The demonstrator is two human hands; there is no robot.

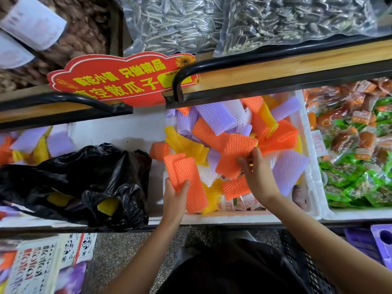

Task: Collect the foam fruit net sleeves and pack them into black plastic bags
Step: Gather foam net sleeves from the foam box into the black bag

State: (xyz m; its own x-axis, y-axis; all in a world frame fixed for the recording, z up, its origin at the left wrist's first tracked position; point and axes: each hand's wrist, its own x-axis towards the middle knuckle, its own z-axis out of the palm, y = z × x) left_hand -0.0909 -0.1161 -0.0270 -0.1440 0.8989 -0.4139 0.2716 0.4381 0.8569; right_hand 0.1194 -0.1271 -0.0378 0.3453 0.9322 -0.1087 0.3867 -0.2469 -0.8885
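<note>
Left hand (pixel 177 193) reaches up from below, thumb and fingers curled round a stack of flat orange foam net sleeves (pixel 186 177). Right hand (pixel 254 172) stretches over the white foam box (pixel 233 218), fingertips pinching a wide orange foam net sleeve (pixel 233 151) atop the pile. The crumpled black plastic bag (pixel 95 166) lies just left, yellow sleeves (pixel 108 206) inside.

Up top, wooden shelf (pixel 275 70) edged with black metal rail (pixel 254 56), loaded with clear vacuum bags of seeds (pixel 169 24). At its front edge, red sign (pixel 118 79) with yellow characters. Below right, white foam box (pixel 360 214) filled with green and orange snack packets (pixel 350 145). Underfoot, speckled grey floor (pixel 118 262). Lower left, white patterned crate (pixel 31 270); lower right, purple tray (pixel 379 240) beside black mesh basket (pixel 307 262). Soft, even light throughout.
</note>
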